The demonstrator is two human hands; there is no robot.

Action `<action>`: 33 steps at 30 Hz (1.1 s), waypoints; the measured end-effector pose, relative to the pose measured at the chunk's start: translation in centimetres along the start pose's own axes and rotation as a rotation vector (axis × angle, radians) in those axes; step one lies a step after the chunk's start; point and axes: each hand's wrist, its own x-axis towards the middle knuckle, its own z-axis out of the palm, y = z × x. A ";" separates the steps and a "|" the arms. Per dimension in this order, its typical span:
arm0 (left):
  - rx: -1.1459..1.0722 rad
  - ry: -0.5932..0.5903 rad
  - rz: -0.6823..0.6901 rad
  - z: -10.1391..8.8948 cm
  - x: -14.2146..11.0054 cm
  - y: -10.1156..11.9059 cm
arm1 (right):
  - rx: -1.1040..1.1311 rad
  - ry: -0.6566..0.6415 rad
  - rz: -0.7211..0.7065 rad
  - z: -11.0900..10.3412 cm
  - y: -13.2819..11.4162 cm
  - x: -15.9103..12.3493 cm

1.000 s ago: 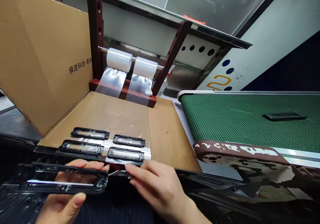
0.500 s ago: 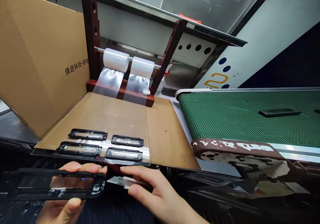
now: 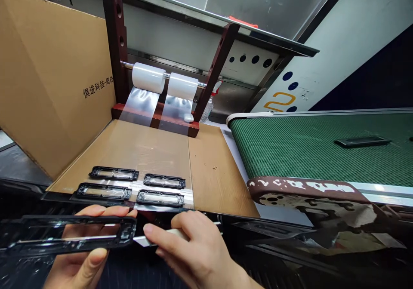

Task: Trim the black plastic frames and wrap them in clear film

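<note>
My left hand (image 3: 87,261) is closed round a long black plastic frame (image 3: 72,246) with a window in it, thumb in front and fingertips behind its upper edge. In my right hand (image 3: 198,248) is a utility knife (image 3: 145,240), its pale pointed blade at the right end of the frame. Whether blade and frame touch I cannot tell. Beyond my hands, similar black frames (image 3: 161,198) lie in two rows on clear film over the cardboard (image 3: 222,173).
Two rolls of clear film (image 3: 148,78) hang on a rod in a dark red stand (image 3: 217,65). An upright cardboard sheet (image 3: 58,74) stands at left. On the right, a green conveyor belt (image 3: 290,147) carries a black part (image 3: 363,141). A spray bottle (image 3: 209,104) stands behind the stand.
My right hand has turned over, knuckles up, bringing the knife closer to the frame's right end. The held frame has tilted slightly. The frames on the film have stayed put.
</note>
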 end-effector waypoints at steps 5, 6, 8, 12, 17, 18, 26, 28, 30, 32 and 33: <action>0.029 0.009 0.015 0.3 -0.1 0.1 | -0.009 -0.006 -0.011 0.2 -0.1 -0.1; 0.034 0.007 0.022 0.3 -0.1 0.0 | -0.011 -0.012 -0.010 0.2 -0.1 0.0; 0.043 0.003 0.032 -0.2 0.0 -0.3 | -0.015 -0.018 -0.005 0.2 -0.1 0.1; 0.034 -0.078 0.062 -2.5 1.3 -1.8 | -0.033 -0.022 0.000 0.2 -0.1 0.1; 0.045 -0.265 0.131 -4.2 2.4 -3.0 | -0.055 -0.027 0.003 0.5 -0.2 -0.2; 0.042 -0.239 0.122 -3.7 2.2 -2.8 | -0.060 -0.025 0.002 0.6 -0.2 -0.3; -0.013 -0.015 0.024 0.4 -0.2 -0.7 | -0.071 -0.026 -0.002 0.6 -0.2 -0.3; -0.009 -0.009 0.002 0.4 -0.2 -0.6 | -0.066 -0.030 0.004 0.6 -0.3 -0.3; -0.011 0.002 -0.015 0.4 -0.1 -0.6 | -0.062 -0.034 0.009 0.6 -0.3 -0.3; -0.020 0.012 -0.040 0.5 -0.2 -0.4 | -0.062 -0.035 0.010 0.6 -0.4 -0.4; -0.023 0.020 -0.058 0.7 -0.3 -0.3 | -0.063 -0.036 0.009 0.6 -0.4 -0.4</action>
